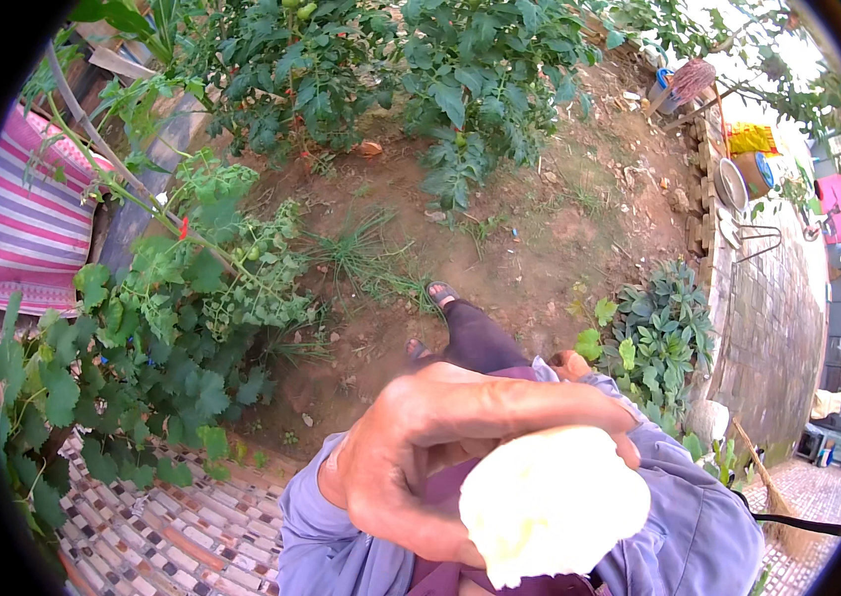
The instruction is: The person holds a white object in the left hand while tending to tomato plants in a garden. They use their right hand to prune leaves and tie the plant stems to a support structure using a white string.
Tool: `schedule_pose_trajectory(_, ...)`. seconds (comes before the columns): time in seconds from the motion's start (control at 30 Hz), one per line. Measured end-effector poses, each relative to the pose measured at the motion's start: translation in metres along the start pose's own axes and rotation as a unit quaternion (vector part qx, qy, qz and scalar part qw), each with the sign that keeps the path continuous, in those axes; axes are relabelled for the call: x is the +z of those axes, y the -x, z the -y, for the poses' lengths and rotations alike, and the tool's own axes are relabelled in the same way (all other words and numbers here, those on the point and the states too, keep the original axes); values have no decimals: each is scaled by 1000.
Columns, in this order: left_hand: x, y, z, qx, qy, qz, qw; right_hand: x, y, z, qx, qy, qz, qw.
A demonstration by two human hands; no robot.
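The left hand grasps a pale, soft bun-like lump close below the camera, fingers curled over its top; the right hand is hidden; a light, even grip likely avoids squashing it.

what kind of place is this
Most likely a small home garden plot beside a paved yard. Leafy plants grow from bare soil, a brick edge borders the bed, and a broom lies on the paving. The person's left hand holds a pale yellowish lump.
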State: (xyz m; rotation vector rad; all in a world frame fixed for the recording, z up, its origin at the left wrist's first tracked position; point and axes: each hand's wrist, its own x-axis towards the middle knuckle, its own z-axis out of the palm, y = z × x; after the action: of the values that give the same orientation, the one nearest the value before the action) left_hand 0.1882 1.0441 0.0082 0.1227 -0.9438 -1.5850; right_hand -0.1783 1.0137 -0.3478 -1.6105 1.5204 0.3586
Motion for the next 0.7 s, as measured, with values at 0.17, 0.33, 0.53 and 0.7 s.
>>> schedule_pose_trajectory(0.17,-23,19,14,-28,65,10,997,8,16,-8,8,-29,-6,1000)
schedule_pose_trajectory(0.33,-23,25,24,-77,68,-141,985,7,52,-15,61,-84,-34,994)
schedule_pose_trajectory(0.53,-21,36,51,-18,59,-308,949,43,63,-72,78,-66,-61,993)
schedule_pose_trajectory(0.7,-41,44,75,-67,25,-322,944,41,52,-89,92,-82,-52,991)
